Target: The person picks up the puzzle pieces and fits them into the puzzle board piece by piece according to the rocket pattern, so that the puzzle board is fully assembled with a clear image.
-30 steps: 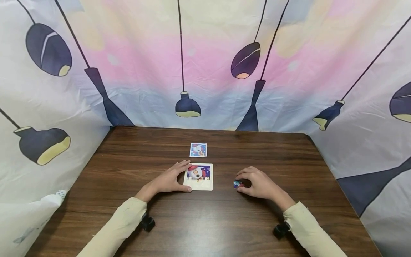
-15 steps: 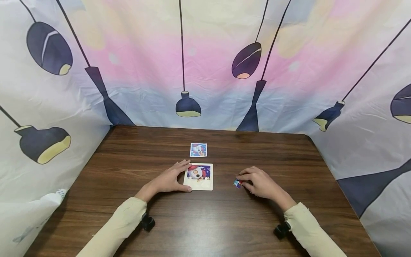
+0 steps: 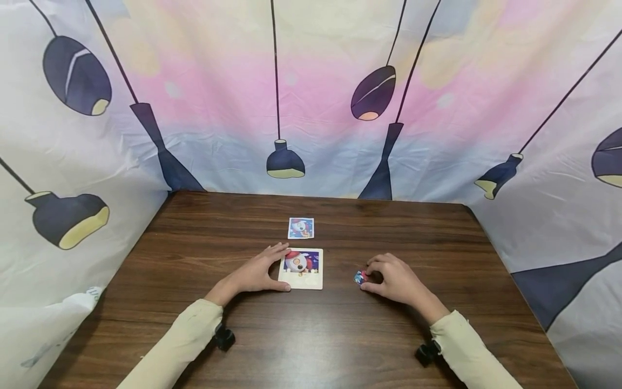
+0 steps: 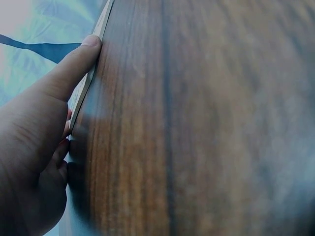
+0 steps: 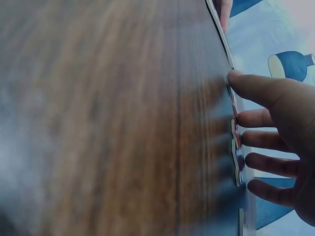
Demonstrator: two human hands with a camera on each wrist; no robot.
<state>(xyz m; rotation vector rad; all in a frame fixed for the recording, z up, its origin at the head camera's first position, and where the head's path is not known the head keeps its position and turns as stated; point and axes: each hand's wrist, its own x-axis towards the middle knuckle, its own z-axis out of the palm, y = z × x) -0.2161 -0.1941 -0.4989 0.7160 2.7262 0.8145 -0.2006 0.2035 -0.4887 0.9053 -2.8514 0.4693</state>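
A cream picture puzzle board (image 3: 306, 278), its upper part filled with a snowman-like figure on purple, lies flat mid-table. Spanning its left side, my left hand (image 3: 254, 271) holds it, thumb at the near left corner and fingers at the far left one. To the right, my right hand (image 3: 396, 278) is low over several small puzzle pieces. Thumb and forefinger touch one colourful puzzle piece (image 3: 360, 277); the palm hides others in the head view. In the right wrist view, the other fingers (image 5: 268, 164) are spread and nearly straight beside flat puzzle pieces (image 5: 236, 162).
A small picture card (image 3: 301, 228) with a similar figure lies just beyond the board. Brown wood tabletop (image 3: 301, 335) surrounds everything. A curtain (image 3: 214, 108) printed with lamps hangs behind the table's far edge and at both sides.
My right hand first tilted and turned the small puzzle piece, and its fingers have now spread, with the piece lying at a different angle. My left hand and the board have stayed put.
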